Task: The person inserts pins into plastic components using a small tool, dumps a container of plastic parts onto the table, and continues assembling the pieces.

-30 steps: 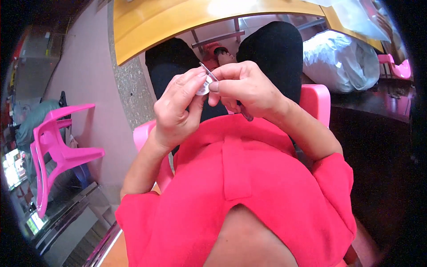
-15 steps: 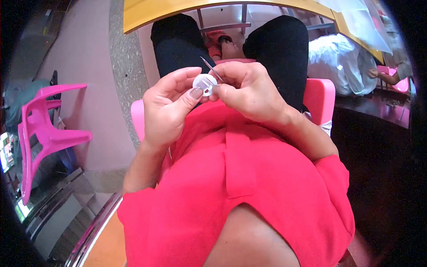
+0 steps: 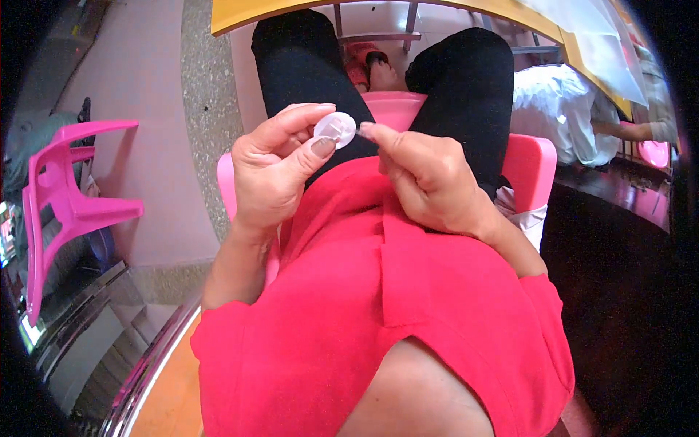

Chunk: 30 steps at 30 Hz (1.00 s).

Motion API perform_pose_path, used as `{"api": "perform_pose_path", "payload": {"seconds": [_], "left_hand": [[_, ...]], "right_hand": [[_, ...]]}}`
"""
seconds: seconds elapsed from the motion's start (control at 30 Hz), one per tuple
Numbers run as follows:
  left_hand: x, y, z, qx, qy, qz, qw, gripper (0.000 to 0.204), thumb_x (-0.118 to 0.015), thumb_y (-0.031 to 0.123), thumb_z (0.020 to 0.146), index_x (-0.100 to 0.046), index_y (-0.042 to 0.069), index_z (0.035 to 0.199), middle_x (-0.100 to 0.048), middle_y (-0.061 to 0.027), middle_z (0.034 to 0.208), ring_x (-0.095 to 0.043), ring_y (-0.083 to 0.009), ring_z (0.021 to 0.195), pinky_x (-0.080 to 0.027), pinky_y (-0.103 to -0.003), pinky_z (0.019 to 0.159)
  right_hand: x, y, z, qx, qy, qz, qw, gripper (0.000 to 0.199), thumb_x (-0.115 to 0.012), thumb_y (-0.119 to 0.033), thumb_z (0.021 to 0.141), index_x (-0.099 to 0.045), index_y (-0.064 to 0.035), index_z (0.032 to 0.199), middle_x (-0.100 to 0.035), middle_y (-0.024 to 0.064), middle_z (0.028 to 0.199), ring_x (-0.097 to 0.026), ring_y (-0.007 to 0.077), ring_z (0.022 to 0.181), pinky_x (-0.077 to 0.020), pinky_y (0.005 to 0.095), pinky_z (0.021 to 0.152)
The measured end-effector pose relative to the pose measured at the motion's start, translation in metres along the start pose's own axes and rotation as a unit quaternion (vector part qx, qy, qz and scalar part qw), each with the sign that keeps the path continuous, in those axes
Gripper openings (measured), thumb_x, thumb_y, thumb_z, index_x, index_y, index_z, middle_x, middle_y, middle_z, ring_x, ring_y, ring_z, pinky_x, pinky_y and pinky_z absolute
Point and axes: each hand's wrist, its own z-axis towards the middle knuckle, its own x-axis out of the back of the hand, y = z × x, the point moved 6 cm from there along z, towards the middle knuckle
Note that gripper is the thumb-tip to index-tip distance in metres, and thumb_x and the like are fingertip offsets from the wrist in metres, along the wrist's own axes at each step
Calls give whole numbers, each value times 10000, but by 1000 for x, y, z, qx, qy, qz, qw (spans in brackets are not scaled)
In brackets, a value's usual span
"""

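Note:
A small white round plastic disc (image 3: 336, 128) with a raised bar on its face is pinched between the thumb and fingers of my left hand (image 3: 280, 164), above my lap. My right hand (image 3: 429, 171) is closed close to the disc's right edge, its thumb and forefinger pressed together. A tiny thin bit shows between those fingertips and the disc; I cannot make out what it is. The other fingers of my right hand curl into the palm.
A yellow table edge (image 3: 291, 9) crosses the top. I sit on a pink chair (image 3: 530, 169). Another pink chair (image 3: 73, 197) stands at the left. White plastic sacks (image 3: 557, 113) lie at the right, where another person's arm (image 3: 630, 131) reaches in.
My right hand has drawn slightly right and down, away from the disc, and its fingers have curled in. The thin pointed metal tool that stuck up between my hands no longer shows.

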Motion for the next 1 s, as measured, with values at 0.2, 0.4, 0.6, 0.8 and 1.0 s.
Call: {"api": "perform_pose_path", "payload": {"seconds": [0.2, 0.4, 0.6, 0.8, 1.0], "left_hand": [[-4, 1, 1, 8, -31, -69, 997, 310, -648, -4, 822, -588, -47, 1123, -633, -131, 1015, -644, -188, 859, -537, -265, 740], [-4, 0, 1, 1, -39, -66, 997, 299, -631, -7, 832, -580, -57, 1122, -627, -153, 1042, -649, -207, 864, -545, -282, 743], [-5, 0, 1, 9, -38, -77, 996, 295, -633, 3, 838, -579, -58, 1121, -640, -156, 1010, -649, -204, 862, -545, -284, 746], [-6, -3, 1, 14, -30, -70, 997, 282, -627, 2, 846, -577, -61, 1117, -651, -161, 988, -655, -208, 859, -547, -291, 749], [-6, -6, 1, 26, -16, -81, 996, 277, -617, -12, 850, -574, -69, 1117, -655, -177, 985, -660, -217, 857, -550, -297, 752]], "right_hand": [[-5, -4, 2, 24, -10, -67, 997, 413, -584, 95, 735, -558, 49, 1144, -546, 128, 634, -577, 242, 545, -458, 326, 503], [-10, -6, 4, 19, -36, -89, 995, 375, -583, -53, 742, -547, -3, 1112, -560, 144, 621, -583, 312, 540, -460, 423, 459], [-10, -6, 5, 18, -37, -95, 995, 379, -580, -50, 741, -539, 1, 1114, -558, 147, 616, -582, 310, 536, -460, 423, 457], [-11, -5, 5, 22, -50, -87, 995, 461, -578, 85, 712, -522, 61, 1169, -546, 139, 645, -587, 273, 546, -462, 352, 489], [-11, -5, 6, 8, -51, -93, 994, 452, -582, 81, 712, -525, 62, 1160, -553, 147, 657, -594, 282, 556, -470, 353, 492]]}}
